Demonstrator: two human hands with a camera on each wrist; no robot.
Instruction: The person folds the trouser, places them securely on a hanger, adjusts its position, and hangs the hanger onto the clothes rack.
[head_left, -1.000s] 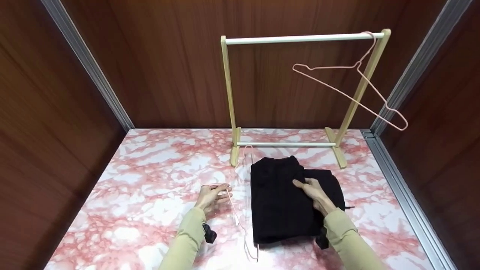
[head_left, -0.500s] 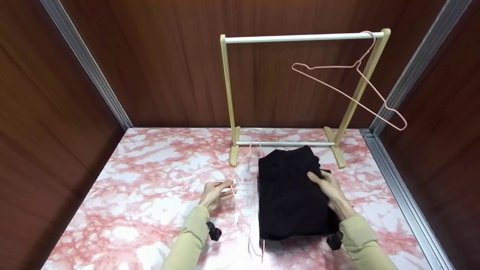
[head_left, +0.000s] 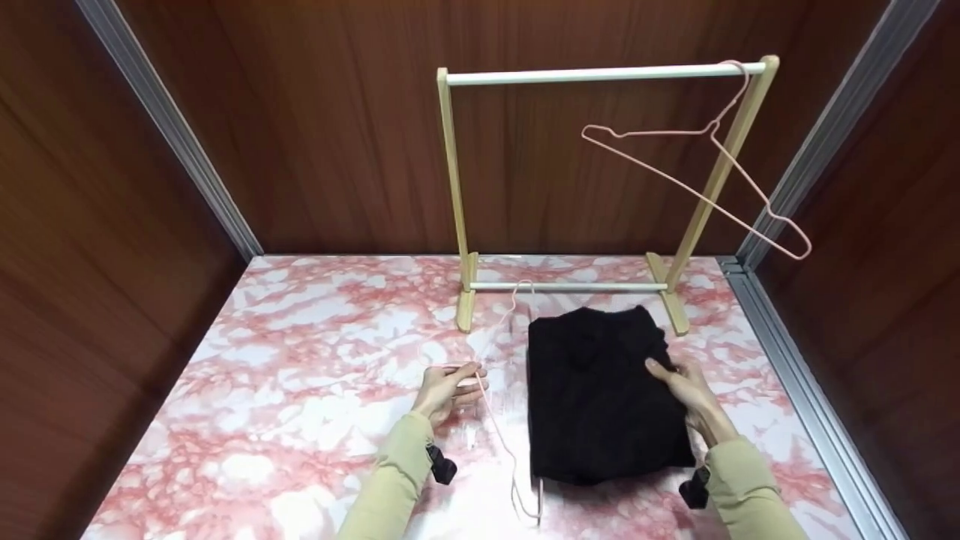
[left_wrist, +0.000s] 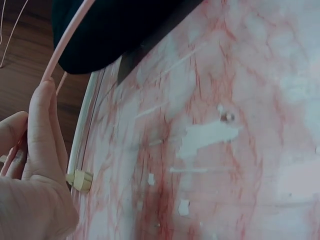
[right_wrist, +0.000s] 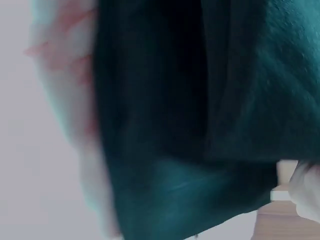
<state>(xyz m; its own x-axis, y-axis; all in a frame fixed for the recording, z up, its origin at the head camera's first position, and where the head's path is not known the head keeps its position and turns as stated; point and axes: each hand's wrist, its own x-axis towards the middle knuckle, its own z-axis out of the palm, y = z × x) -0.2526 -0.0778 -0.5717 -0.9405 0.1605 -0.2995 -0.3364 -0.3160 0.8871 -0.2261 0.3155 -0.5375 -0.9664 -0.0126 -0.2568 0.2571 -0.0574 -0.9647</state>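
Observation:
A thin pink clothes hanger (head_left: 496,430) is held sideways by my left hand (head_left: 448,394), whose thumb and fingers pinch the wire near the neck. In the left wrist view the wire (left_wrist: 66,42) runs up from the fingertips. Over the hanger's long bar hangs a folded black garment (head_left: 604,405), which hides most of that bar; one hanger end pokes out below it. My right hand (head_left: 691,396) grips the garment's right edge, thumb on top and the other fingers mostly hidden. The dark cloth (right_wrist: 165,130) fills much of the right wrist view.
A wooden rack with a white top rail (head_left: 570,76) stands at the back of the table (head_left: 300,360). Another pink hanger (head_left: 664,133) hangs from its right end. Brown panels (head_left: 337,150) wall the table at the back and both sides.
Both hands have moved to the right, carrying the hanger and garment along. The garment's loose right part, earlier showing behind it, now lies out of sight under the upper layer.

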